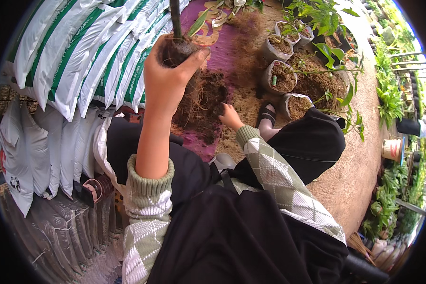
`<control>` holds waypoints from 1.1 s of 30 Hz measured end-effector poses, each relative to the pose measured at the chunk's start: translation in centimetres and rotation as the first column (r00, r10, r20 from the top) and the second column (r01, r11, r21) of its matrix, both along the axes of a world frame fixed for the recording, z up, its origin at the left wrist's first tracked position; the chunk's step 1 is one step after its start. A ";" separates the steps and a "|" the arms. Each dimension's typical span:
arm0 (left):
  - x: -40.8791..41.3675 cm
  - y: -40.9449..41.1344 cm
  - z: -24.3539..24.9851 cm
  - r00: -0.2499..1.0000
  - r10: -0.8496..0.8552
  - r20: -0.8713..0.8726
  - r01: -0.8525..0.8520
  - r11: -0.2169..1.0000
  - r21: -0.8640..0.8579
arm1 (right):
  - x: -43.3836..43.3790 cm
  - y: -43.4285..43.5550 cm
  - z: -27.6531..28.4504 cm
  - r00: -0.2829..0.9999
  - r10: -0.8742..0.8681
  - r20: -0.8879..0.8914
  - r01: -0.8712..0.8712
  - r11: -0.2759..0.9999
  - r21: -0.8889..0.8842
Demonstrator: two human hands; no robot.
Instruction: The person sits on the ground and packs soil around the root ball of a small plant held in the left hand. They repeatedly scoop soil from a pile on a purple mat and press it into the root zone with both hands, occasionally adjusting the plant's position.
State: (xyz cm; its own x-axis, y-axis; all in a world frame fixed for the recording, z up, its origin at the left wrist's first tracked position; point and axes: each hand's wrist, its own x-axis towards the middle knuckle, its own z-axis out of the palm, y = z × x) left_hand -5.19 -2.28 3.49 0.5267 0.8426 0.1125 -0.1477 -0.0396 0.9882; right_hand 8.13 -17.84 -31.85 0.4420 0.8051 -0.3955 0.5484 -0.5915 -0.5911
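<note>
My left hand point(175, 67) grips the thick base of a plant point(176, 21), with the dark stem rising between thumb and fingers. Below the hand hangs its root ball point(207, 103), a mass of dark soil and brown fibrous roots. My right hand point(230, 115) is at the right side of the roots, fingertips against the dark soil; whether it pinches anything is too small to tell. Under the roots lies a purple printed sheet point(202, 147). Loose brown root fibres point(248, 42) are spread along the sheet's right edge.
White and green filled sacks point(81, 46) are stacked at the left, above grey-white bags point(35, 152). Soil-filled grow bags point(279, 76) with leafy plants stand at the upper right beside a soil heap point(316, 78). A plastic scoop-like object point(223, 161) lies by my legs. A bucket point(392, 149) stands far right.
</note>
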 end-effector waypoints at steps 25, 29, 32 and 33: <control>-0.7 0.3 -0.7 0.992 0.029 -0.122 -0.037 0.997 -0.070 | 2.0 2.5 -4.8 0.746 0.379 0.547 -0.247 0.921 -0.301; -0.8 0.6 -1.3 0.996 0.026 -0.091 -0.032 0.997 -0.067 | 2.3 1.3 -5.5 0.745 0.363 0.560 -0.220 0.926 -0.308; -1.4 0.5 -1.2 0.993 0.064 -0.100 -0.076 0.990 -0.120 | 2.8 1.4 -6.1 0.832 0.344 0.436 -0.208 0.921 -0.329; -1.7 0.6 -1.1 0.993 0.062 -0.099 -0.075 0.988 -0.134 | 2.9 1.4 -6.4 0.858 0.333 0.391 -0.196 0.916 -0.349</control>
